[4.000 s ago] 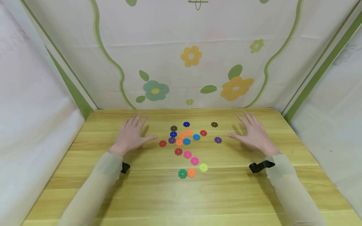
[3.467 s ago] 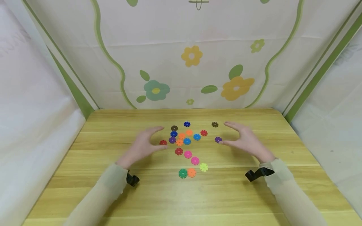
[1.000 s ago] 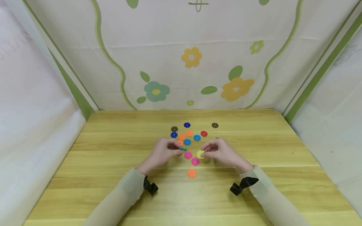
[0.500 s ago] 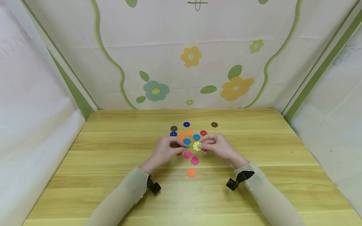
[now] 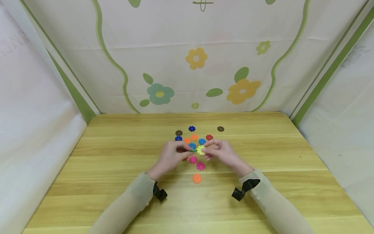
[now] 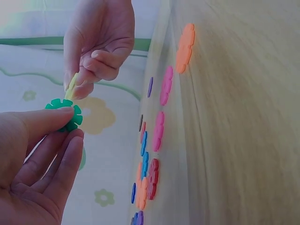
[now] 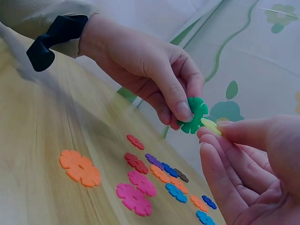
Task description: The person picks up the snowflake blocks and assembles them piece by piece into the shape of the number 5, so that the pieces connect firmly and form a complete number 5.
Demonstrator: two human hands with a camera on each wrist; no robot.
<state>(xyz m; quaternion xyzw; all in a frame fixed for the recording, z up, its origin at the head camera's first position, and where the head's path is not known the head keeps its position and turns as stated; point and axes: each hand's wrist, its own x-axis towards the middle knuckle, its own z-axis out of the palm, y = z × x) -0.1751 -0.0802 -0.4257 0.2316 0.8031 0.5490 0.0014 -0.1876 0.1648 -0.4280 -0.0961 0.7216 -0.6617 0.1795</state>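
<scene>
My left hand (image 5: pixel 170 158) pinches a green snowflake disc (image 7: pixel 198 110) between thumb and fingers, its edge turned to the head camera. In my right hand (image 5: pixel 225 155) a yellow snowflake disc (image 5: pixel 200 149) is pinched, facing the head camera. Both discs are held above the table at right angles to each other. Their notched rims meet in the wrist views. Thumb and fingertips cover part of each disc. Under the hands lie two pink discs (image 5: pixel 193 160) and a light blue disc (image 5: pixel 192 146).
More loose discs lie flat on the wooden table (image 5: pixel 102 182): an orange disc (image 5: pixel 197 178) nearest me, a red disc (image 5: pixel 209 137) and two brown ones, one a brown disc (image 5: pixel 220 129) at far right. A white patterned cloth (image 5: pixel 181 29) stands behind the table.
Both hands were first spread and holding nothing, then took up the green and yellow discs. Over the last second they have lifted slightly and come together, bringing the discs edge to edge.
</scene>
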